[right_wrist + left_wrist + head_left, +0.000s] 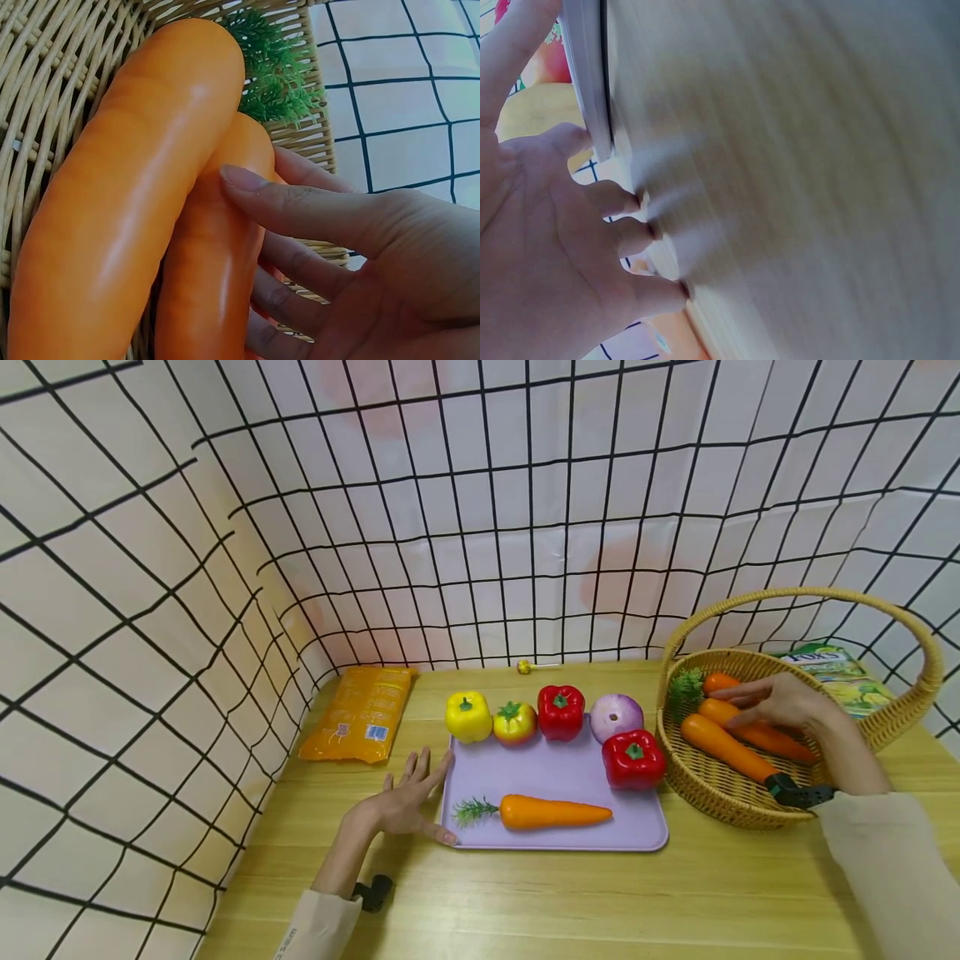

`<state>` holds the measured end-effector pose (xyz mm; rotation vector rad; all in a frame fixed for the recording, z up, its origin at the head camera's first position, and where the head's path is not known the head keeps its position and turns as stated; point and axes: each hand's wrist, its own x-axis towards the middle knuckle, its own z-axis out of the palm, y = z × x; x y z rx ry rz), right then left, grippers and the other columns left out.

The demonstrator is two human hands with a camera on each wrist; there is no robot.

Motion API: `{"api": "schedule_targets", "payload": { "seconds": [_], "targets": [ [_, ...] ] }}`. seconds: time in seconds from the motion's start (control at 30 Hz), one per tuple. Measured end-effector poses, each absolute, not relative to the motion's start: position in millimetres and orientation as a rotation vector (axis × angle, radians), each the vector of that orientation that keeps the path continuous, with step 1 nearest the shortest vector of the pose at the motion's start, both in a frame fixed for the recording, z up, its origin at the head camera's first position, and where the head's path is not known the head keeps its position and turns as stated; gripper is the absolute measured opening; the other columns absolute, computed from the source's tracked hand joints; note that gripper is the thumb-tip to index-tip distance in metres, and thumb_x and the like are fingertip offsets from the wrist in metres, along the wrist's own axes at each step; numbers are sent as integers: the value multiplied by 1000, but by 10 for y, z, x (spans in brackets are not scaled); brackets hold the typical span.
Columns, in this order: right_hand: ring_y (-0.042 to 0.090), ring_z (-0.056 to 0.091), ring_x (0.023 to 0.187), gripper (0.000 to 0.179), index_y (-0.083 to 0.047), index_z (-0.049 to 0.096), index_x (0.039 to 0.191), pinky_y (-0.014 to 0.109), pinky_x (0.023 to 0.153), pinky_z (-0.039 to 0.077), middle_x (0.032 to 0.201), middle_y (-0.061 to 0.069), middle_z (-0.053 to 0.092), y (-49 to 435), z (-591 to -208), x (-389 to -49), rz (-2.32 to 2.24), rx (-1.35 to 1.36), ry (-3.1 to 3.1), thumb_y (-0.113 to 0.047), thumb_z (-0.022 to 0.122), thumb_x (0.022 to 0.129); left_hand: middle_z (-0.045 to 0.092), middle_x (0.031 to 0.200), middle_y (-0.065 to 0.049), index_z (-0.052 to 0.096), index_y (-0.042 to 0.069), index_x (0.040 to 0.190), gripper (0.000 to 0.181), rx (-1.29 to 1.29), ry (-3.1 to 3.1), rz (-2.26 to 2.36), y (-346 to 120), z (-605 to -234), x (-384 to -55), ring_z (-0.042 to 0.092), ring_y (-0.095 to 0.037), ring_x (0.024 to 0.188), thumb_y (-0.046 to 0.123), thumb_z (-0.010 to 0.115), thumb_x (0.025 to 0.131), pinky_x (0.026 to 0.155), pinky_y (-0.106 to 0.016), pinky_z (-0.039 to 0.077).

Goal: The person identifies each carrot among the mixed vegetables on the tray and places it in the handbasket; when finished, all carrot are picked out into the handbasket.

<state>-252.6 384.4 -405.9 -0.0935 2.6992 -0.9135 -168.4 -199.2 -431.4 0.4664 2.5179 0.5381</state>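
Observation:
Inside the wicker basket (716,806) on the right, my right hand (783,702) holds the middle carrot (210,262), thumb on its near side and fingers round the far side. A second carrot (124,195) lies in front of it, and part of another orange carrot (720,682) shows behind, near green leafy tops (274,71). My left hand (401,802) has its fingers spread at the left edge of the lilac tray (525,768). Its thumb touches the tray's near left corner, and other fingertips rest on the table. One carrot (551,812) lies along the tray's front.
Along the tray's back sit a yellow pepper (468,717), a red-yellow tomato (515,723), a red pepper (561,712) and a purple onion (617,717); another red pepper (633,760) is at right. An orange packet (360,714), a lollipop (524,667) and a green packet (843,677) lie behind.

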Motion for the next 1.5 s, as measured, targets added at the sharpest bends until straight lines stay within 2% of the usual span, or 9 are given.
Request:
{"api": "schedule_targets", "payload": {
  "seconds": [0.4,0.8,0.93,1.03,1.1,1.23,1.37,1.47,1.5],
  "targets": [
    [54,54,128,69,-2,64,139,22,71,47,137,34,62,3839,-4044,-2512,-924,-83,2693,-37,86,84,-20,170,-25,-3,22,168,129,467,2520,541,-1997,-4305,-1675,-17,-46,158,55,85,80,122,-77,-4],
    [55,53,127,67,-2,65,138,20,73,45,134,32,65,3849,-4062,-2511,-899,-92,2710,-37,86,85,-20,170,-25,-2,22,168,128,467,2520,552,-1990,-4297,-1670,-17,-47,158,55,85,79,121,-77,-4],
    [31,66,108,69,-1,64,138,22,69,48,135,31,65,3835,-4051,-2512,-930,-72,2685,-37,86,84,-20,170,-25,-2,22,168,128,463,2519,550,-1991,-4295,-1665,-17,-46,158,54,85,80,122,-77,-4],
    [8,61,100,71,-1,63,139,25,70,54,138,30,63,3827,-4028,-2505,-965,-66,2664,-36,87,83,-20,170,-25,-3,22,168,128,463,2517,547,-1992,-4290,-1659,-17,-46,159,54,85,79,122,-76,-4],
    [3,60,99,70,-1,65,138,24,73,56,139,28,63,3825,-4002,-2492,-955,-69,2686,-38,87,83,-20,170,-25,-2,22,168,129,465,2514,550,-1990,-4287,-1661,-17,-46,158,54,85,79,122,-76,-4],
    [20,64,114,63,-3,67,136,23,78,53,139,22,65,3825,-3905,-2450,-848,-116,2762,-43,80,90,-20,170,-25,-3,22,168,128,471,2512,549,-1980,-4279,-1665,-17,-46,158,55,85,80,122,-76,-4],
    [47,53,133,63,-4,62,142,44,95,52,143,23,63,3797,-3754,-2389,-796,-177,2769,-48,70,97,-20,170,-26,-3,22,168,129,472,2515,544,-1979,-4274,-1661,-16,-47,158,55,85,79,121,-77,-3],
    [49,51,135,64,-7,60,145,61,100,47,146,23,60,3737,-3645,-2325,-812,-220,2758,-51,66,99,-19,170,-26,-3,21,168,130,466,2515,546,-1981,-4267,-1651,-16,-48,158,54,86,79,121,-77,-3],
    [44,56,132,62,-8,60,145,60,100,48,146,23,60,3710,-3613,-2301,-810,-245,2760,-51,65,100,-19,170,-26,-3,21,168,130,464,2515,546,-1983,-4265,-1648,-16,-48,158,54,86,79,121,-77,-3]
  ]
}}
